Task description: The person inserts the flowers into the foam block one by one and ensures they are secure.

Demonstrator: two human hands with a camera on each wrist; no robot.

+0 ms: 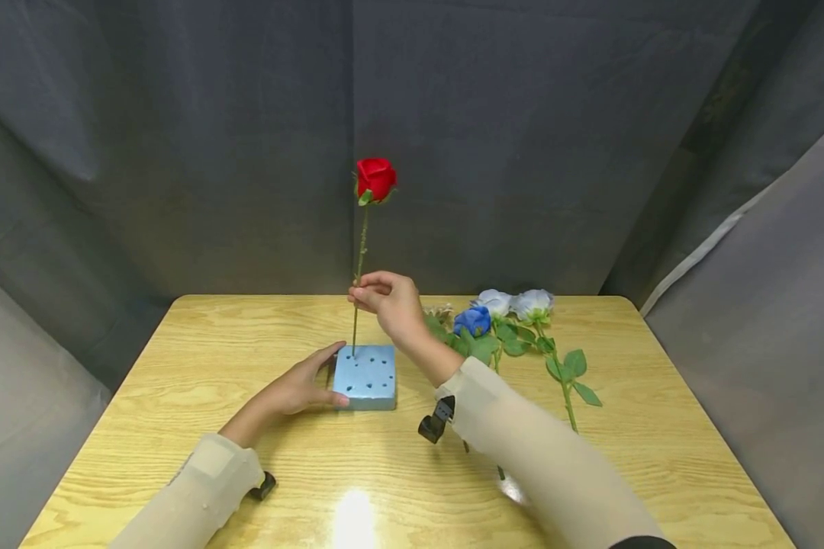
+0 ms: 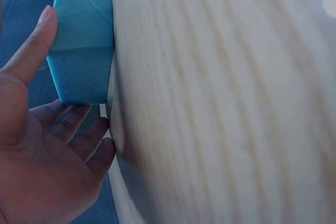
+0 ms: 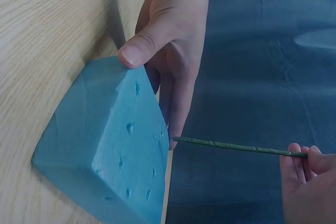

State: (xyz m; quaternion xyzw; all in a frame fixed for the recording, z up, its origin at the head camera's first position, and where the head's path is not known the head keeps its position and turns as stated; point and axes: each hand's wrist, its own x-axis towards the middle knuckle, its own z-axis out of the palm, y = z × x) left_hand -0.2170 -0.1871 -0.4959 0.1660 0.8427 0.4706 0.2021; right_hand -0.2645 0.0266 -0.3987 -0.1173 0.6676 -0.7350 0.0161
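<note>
A red rose [image 1: 375, 181] stands nearly upright on a long green stem [image 3: 239, 147], pinched between the thumb and fingers of my right hand [image 1: 393, 303]. The stem's lower tip is right at the back left of the top of a light blue foam block [image 1: 365, 374], which is dotted with several small holes. My left hand [image 1: 300, 387] holds this block from its left side, thumb [image 3: 131, 55] at the front corner and fingers [image 2: 64, 123] spread along the left and back. In the right wrist view the bloom is out of frame.
To the right lie a blue rose [image 1: 472, 322] and two pale roses [image 1: 532, 305] with green leaves, partly behind my right forearm. The wooden table [image 1: 233, 335] ends at a grey curtain [image 1: 261, 152] behind and at the sides.
</note>
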